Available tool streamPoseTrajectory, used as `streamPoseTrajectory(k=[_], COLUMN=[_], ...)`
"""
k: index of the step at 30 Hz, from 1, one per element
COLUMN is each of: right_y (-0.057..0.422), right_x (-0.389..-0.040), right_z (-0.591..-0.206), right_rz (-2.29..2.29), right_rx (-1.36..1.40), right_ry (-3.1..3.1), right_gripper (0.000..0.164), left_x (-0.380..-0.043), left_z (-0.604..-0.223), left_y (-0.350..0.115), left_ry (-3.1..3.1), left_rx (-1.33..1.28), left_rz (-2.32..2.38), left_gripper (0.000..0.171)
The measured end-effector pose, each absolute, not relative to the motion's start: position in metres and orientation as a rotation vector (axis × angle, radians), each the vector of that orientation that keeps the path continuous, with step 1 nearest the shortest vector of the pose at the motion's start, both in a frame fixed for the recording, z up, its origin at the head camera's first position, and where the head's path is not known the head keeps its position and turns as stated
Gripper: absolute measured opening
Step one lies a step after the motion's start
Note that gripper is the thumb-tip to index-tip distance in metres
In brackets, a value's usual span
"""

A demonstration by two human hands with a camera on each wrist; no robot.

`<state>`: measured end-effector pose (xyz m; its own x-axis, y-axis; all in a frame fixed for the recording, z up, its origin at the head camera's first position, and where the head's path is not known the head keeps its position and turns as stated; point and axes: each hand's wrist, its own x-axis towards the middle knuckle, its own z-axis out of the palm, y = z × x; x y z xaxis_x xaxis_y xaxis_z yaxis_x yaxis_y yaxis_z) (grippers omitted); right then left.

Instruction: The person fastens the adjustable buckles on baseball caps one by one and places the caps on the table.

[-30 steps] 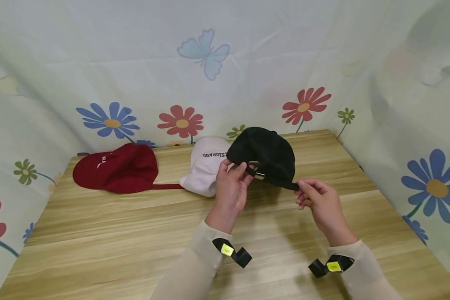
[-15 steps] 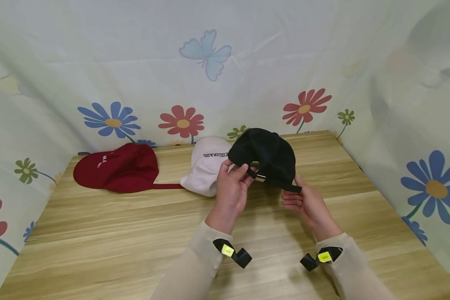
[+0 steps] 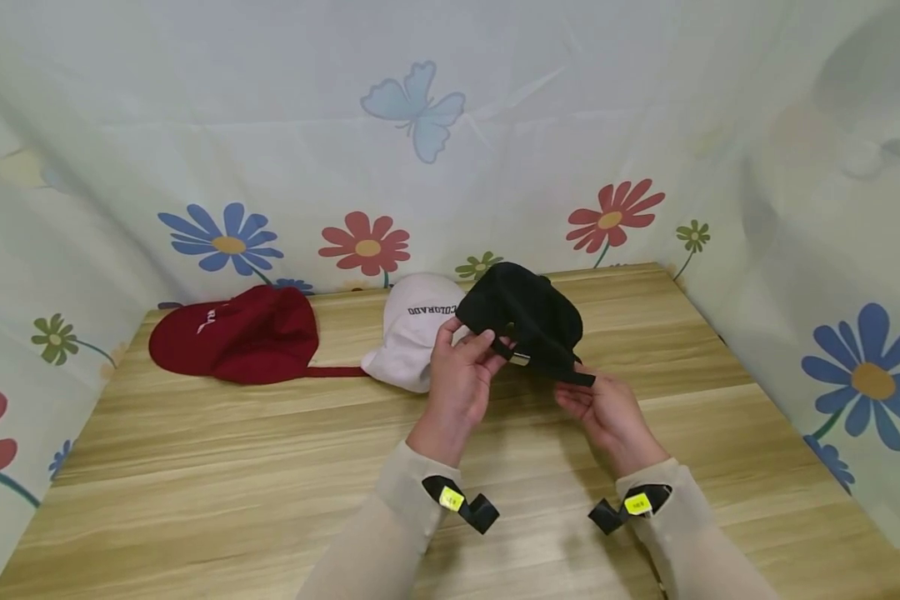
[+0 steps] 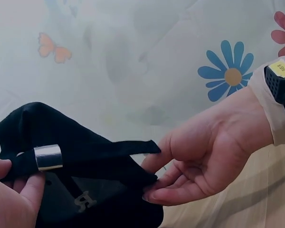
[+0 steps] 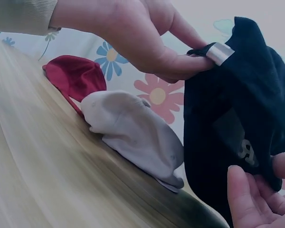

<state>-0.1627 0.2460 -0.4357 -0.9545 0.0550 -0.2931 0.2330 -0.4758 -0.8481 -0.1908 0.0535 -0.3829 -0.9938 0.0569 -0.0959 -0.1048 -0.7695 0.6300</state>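
A black cap (image 3: pixel 532 312) is held up above the table between both hands, its back opening toward me. My left hand (image 3: pixel 459 387) pinches the cap's strap beside a silver buckle (image 4: pixel 48 157). With thumb and fingers, my right hand (image 3: pixel 613 414) grips the cap's lower edge on the right. The loose strap end (image 4: pixel 140 147) sticks out over that hand. Inside the cap, a pale embroidered mark (image 5: pixel 247 152) shows in the right wrist view. The cap's brim is mostly hidden behind the crown.
Just left of the black cap lies a white cap (image 3: pixel 412 333) with dark lettering, partly behind my left hand. Farther left is a dark red cap (image 3: pixel 255 342), its strap (image 3: pixel 337 372) reaching toward the white one. A flowered cloth (image 3: pixel 495 167) encloses the wooden table (image 3: pixel 232 467).
My right hand has let go of the strap end, moved left and taken hold of the cap's lower edge. The crown has turned and looks narrower. My left hand stays almost in place.
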Motion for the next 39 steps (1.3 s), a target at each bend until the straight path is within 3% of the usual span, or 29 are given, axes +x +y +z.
streamPoseTrajectory(k=[7,11,15,24,33,39], right_y=[0.259,0.270,0.283,0.317,0.346,0.357], right_x=[-0.163,-0.163,-0.164,-0.174,-0.194,-0.206], right_z=[-0.433,-0.429,-0.422,-0.405,-0.398,-0.398], right_rz=[-2.540,-2.479,-2.415,-2.256,-2.201,-2.191], right_rx=[0.400,0.291,0.210,0.012,0.048,0.138], right_ry=[1.618,1.693,1.783,1.980,2.097,2.221], right_gripper=[0.027,0.027,0.017,0.019,0.022,0.011], left_x=[-0.195,-0.198,-0.204,-0.222,-0.231,-0.237], left_z=[-0.389,-0.392,-0.393,-0.396,-0.404,-0.409], left_y=[0.049,0.045,0.040,0.037,0.048,0.053], left_ry=[1.071,1.122,1.201,1.480,1.889,2.122], left_rx=[-0.145,-0.156,-0.180,-0.188,-0.012,0.034], left_rz=[2.799,2.754,2.720,2.522,2.238,2.100], left_gripper=[0.042,0.024,0.007,0.015,0.019,0.017])
